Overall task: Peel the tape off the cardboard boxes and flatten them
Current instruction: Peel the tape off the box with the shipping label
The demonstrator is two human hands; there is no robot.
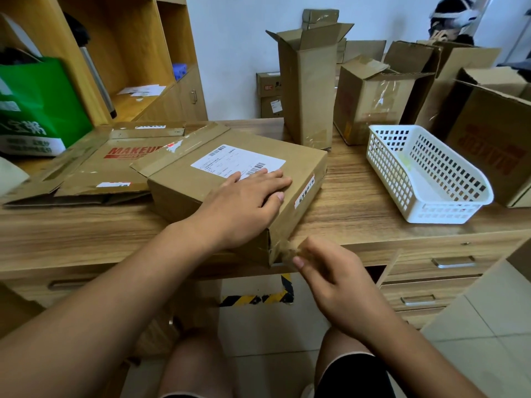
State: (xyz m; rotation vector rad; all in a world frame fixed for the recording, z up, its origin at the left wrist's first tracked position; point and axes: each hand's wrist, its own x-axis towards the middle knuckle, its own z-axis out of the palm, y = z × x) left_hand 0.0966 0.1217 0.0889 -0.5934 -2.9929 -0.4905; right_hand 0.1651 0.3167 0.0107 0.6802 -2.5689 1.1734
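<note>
With your left hand (pixel 247 202) pressing flat, fingers straight, on the box (pixel 184 182) lying on the desk (pixel 344 182), draw the tape (pixel 287 251) your right hand (pixel 336 285) pinches at the corner just beside it low and steadily.

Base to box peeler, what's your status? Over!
Left grip flat on taped box. Right grip pinching tape at near corner. White basket apart, not in the way.
</note>
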